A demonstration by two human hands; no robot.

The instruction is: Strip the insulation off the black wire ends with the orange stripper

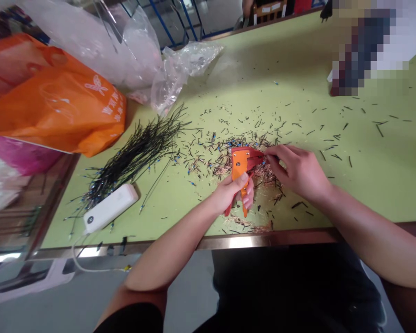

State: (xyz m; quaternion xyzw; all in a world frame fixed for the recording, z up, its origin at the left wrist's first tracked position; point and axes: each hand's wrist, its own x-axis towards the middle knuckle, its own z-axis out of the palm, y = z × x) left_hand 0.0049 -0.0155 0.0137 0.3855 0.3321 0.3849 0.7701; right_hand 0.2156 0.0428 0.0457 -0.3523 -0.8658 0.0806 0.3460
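An orange and red wire stripper [241, 159] is gripped in my left hand [230, 192], its handles pointing down toward the table's near edge. My right hand [298, 169] is closed in a pinch right at the tool's jaws on the right side. Whatever its fingertips hold is mostly hidden; only something small and dark shows there. Around and under the tool lies a pile of short black wire scraps [263, 138], blue-tipped bits and copper strands [225, 169]. To the left rests a thick bundle of long black wires [135, 150], several with blue and metal ends.
A white power bank [111, 208] with a cable lies by the table's front left edge. An orange bag [62, 101], clear plastic bags [180, 69] and a pink bag [24, 155] crowd the left. Wire scraps spread rightward over the green table [384, 185]. A pixelated object [364, 46] stands back right.
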